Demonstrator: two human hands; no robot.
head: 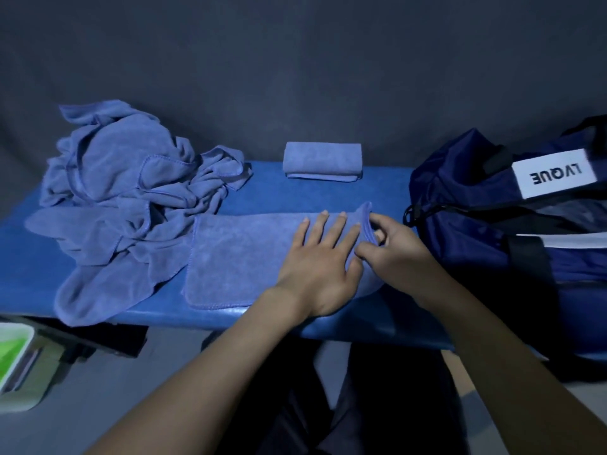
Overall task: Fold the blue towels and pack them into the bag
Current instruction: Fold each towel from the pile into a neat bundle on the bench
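Fingers (331, 231) of my left hand (320, 267) lie straight and spread, flat on the blue towel (236, 261) I have laid out near the front edge of the table (19, 257). Starting from the left of my view, a white bin with something green in it (16, 362) sits on the floor below the table's corner. Above it, a crumpled pile of unfolded blue towels (131, 192) covers the left part of the table, with one end draped toward the front edge and touching the flat towel's left side. Toward the back edge, about the middle, I see one folded towel (322, 160) lying on its own, well apart from the pile. On the flat towel, my left palm presses down on its right half. Just beside it, my right hand (394, 244) has its fingers curled, pinching the towel's right edge, which stands lifted in a small fold between thumb and fingertips. Farther right, the navy duffel bag (476, 224) rests on the table's right end, near my right hand, with a white label reading LVQUE, seen upside down. Whether its zip stands undone I cannot tell.
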